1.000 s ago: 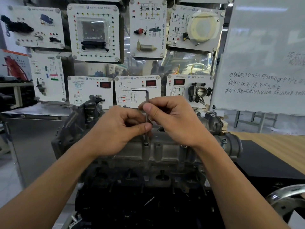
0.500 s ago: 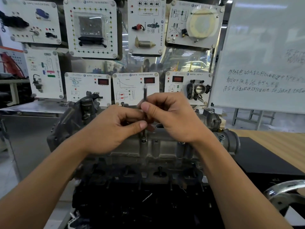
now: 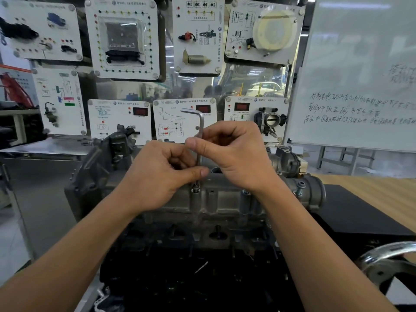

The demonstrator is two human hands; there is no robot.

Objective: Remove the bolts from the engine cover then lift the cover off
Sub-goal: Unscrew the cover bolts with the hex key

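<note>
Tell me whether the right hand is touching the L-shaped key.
Touching. The head view shows the right hand pinching the key by its upright shaft between thumb and fingers, just above the left hand.

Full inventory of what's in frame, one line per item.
hex key: one, silver, upright in a bolt on the cover
bolt: one under the key, silver, cover's near edge
engine cover: one, grey, centre
training panels: eight, white, rear wall
whiteboard: one, white, right
table: one, wood, right
mat: one, black, right of engine
curved metal part: one, chrome, bottom right
left hand: one, pinches the key's shaft low
right hand: one, pinches the shaft higher
</note>
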